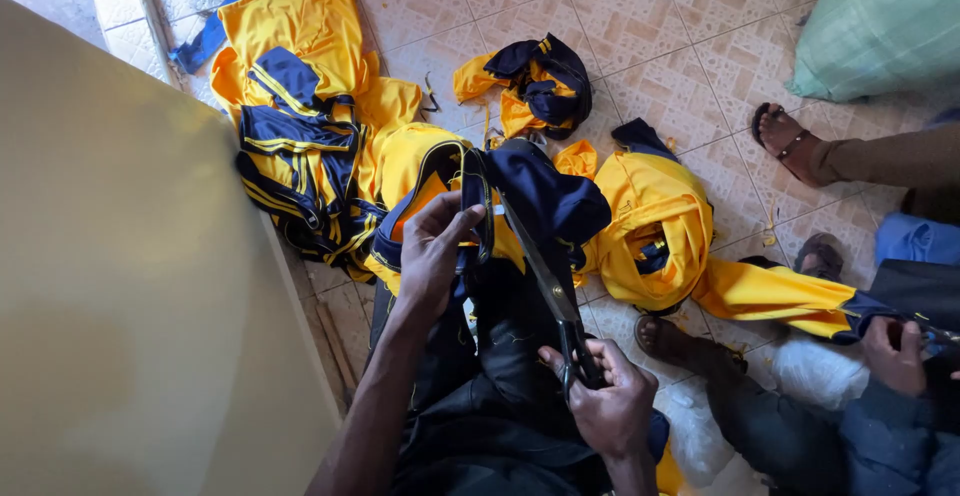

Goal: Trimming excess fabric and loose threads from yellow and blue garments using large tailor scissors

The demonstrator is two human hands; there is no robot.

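My left hand (432, 252) pinches a navy and yellow garment piece (535, 194) by its striped edge, holding it up over my lap. My right hand (605, 396) grips the handles of a pair of dark scissors (545, 281). The blades point up and to the left, toward the cloth beside my left fingers. Whether the blades touch the fabric I cannot tell. Dark cloth lies across my lap below both hands.
Heaps of yellow and navy garments (300, 126) lie on the tiled floor (660, 46). A tan panel (120, 276) fills the left side. Another person sits at right, a hand (895, 354) on yellow cloth (775, 296), sandalled feet (790, 141) nearby. A green sack (880, 21) is at the top right.
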